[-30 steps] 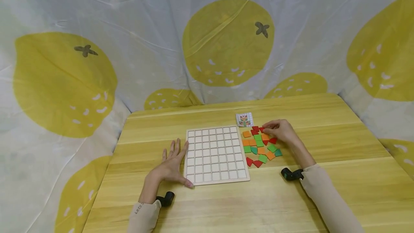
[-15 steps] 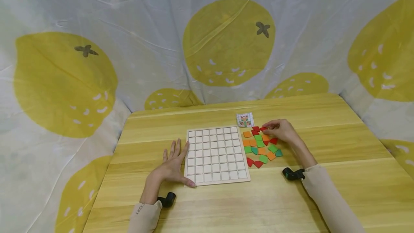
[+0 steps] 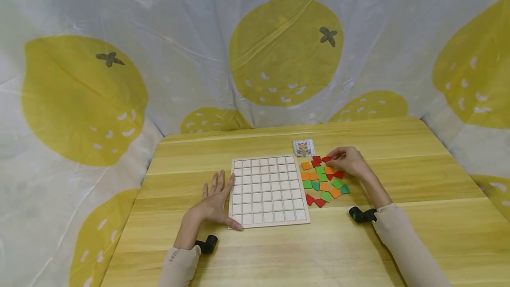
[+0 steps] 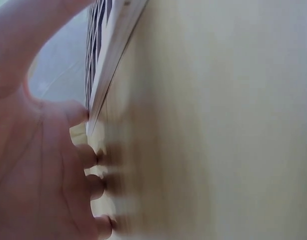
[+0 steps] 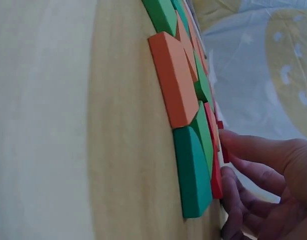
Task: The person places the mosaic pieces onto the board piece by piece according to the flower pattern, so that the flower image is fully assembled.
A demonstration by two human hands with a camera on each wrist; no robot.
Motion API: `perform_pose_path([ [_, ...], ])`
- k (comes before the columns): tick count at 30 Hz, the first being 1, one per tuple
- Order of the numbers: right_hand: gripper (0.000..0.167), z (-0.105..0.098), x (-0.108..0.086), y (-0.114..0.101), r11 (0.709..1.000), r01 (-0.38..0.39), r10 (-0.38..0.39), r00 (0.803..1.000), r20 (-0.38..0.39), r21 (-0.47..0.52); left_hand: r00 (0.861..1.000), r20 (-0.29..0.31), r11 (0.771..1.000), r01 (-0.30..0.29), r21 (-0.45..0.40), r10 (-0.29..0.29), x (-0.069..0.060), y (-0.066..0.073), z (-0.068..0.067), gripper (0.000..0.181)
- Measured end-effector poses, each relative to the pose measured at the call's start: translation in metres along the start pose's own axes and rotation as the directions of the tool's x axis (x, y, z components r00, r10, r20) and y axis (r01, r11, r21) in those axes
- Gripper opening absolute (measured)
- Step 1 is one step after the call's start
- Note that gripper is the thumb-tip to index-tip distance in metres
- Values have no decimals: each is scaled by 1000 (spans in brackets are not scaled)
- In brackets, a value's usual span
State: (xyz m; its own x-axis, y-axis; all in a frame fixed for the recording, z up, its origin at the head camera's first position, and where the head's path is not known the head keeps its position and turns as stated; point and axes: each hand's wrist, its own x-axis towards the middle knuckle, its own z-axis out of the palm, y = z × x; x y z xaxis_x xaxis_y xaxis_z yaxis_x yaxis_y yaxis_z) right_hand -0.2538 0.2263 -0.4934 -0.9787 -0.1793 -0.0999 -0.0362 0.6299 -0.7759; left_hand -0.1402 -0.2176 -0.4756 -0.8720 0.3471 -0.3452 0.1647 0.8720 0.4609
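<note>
A wooden grid board [image 3: 265, 191] lies on the table, its squares bare. My left hand [image 3: 211, 207] is spread along the board's left side, thumb at the near left corner and a fingertip at the left edge; in the left wrist view the hand [image 4: 43, 165] touches the board's side [image 4: 116, 55]. Right of the board lie orange, green, teal and red tiles [image 3: 322, 177]. My right hand [image 3: 348, 161] pinches a red tile [image 3: 326, 159] between thumb and fingers at the far side of these tiles. In the right wrist view the hand [image 5: 273, 185] is behind a teal tile [image 5: 192, 172].
A small card with a coloured pattern [image 3: 303, 148] lies beyond the board's far right corner. The wooden table [image 3: 338, 247] runs back to a hanging cloth [image 3: 191, 56] printed with yellow fruit. A black device [image 3: 361, 214] is at each wrist.
The red tile in my right fingers has tilted a little and now shows as a narrower shape. My left hand stays at the board. The head view has shifted slightly.
</note>
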Motion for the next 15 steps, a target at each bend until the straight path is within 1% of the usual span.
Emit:
perform_pose_path([
  [4, 31, -2, -1, 0, 1000, 10, -10, 1000, 9, 11, 1000, 8, 1000, -8, 4, 8, 0, -1, -1, 156],
  [9, 33, -3, 0, 1, 999, -12, 11, 1000, 9, 33, 1000, 12, 1000, -12, -2, 12, 1, -2, 0, 157],
  [11, 33, -2, 0, -1, 998, -17, 16, 1000, 12, 54, 1000, 9, 1000, -9, -12, 9, 1, -2, 0, 157],
  [13, 34, -1, 1, -5, 995, -19, 16, 999, 32, 98, 1000, 8, 1000, -3, -15, 3, 0, -2, 0, 157],
  [15, 33, 2, 1, -11, 992, -7, 1, 999, 52, 129, 1000, 7, 1000, 2, -14, -2, 0, -2, 0, 157],
])
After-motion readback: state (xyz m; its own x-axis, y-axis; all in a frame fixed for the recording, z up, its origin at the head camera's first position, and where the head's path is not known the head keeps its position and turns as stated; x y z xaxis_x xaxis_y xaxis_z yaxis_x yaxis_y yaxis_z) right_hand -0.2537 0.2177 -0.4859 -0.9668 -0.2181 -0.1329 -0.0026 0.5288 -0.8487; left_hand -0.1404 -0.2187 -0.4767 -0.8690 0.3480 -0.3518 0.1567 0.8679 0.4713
